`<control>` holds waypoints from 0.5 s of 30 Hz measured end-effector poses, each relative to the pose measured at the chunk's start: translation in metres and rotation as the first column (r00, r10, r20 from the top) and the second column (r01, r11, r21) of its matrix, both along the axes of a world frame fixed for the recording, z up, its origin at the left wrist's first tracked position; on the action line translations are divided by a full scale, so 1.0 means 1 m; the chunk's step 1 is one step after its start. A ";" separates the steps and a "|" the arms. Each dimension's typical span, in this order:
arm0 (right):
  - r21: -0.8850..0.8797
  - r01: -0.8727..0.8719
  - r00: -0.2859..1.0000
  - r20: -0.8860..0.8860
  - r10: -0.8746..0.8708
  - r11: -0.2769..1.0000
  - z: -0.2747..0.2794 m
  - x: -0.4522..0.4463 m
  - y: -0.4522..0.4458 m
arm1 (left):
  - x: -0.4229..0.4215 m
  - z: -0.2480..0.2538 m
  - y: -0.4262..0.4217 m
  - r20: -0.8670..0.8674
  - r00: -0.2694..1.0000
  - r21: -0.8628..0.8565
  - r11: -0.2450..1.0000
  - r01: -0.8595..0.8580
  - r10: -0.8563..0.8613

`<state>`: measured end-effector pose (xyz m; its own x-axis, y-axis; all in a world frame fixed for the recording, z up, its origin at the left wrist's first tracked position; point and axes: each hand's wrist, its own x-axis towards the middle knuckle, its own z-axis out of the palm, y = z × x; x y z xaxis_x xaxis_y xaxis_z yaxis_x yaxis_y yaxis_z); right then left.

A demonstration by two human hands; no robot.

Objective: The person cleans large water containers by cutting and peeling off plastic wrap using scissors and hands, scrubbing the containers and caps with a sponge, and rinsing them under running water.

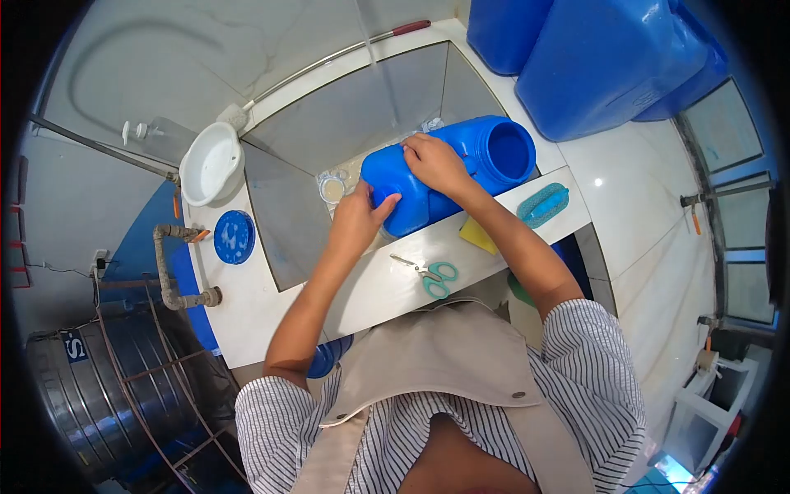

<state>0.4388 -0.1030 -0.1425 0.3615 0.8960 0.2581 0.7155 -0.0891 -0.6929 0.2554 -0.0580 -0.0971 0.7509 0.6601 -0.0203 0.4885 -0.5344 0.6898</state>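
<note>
A blue plastic jug [395, 177] lies tilted over the sink [284, 210], its wide open mouth [510, 152] facing right. My left hand [355, 216] grips the jug's closed left end, with the thumb on the near side. Across the jug's upper side, my right hand [436, 165] is curled, its fingers bent over the far edge. On the counter just in front are green-handled scissors [436, 278] with open blades. A yellow sponge [477, 236] is partly hidden by my right forearm. To its right sits a blue brush in netting [543, 205].
A blue lid [234, 237] with suds and a white basin [212, 165] stand on the left ledge. Large blue containers [605, 70] occupy the back right. Pipes [164, 272] stick out at the left. A red-handled rod [329, 58] lies along the back edge.
</note>
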 end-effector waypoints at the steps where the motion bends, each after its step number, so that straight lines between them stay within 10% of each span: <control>1: 0.002 0.000 1.000 -0.002 0.000 1.000 0.000 -0.001 -0.001 | 0.004 0.000 -0.007 -0.109 0.989 0.077 0.993 -0.095 0.103; 9: -0.079 0.044 0.999 0.030 -0.041 0.996 0.004 -0.005 -0.001 | 0.014 -0.018 -0.003 -0.368 0.886 0.163 0.958 -0.236 0.281; 15: -0.066 0.041 0.997 0.064 -0.036 0.997 0.001 -0.005 -0.001 | -0.007 -0.020 -0.004 -0.095 0.990 0.308 0.943 0.128 -0.104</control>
<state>0.4337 -0.1040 -0.1416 0.3811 0.8978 0.2209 0.7524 -0.1623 -0.6384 0.2486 -0.0621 -0.1169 0.8268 0.5511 0.1130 0.4548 -0.7730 0.4423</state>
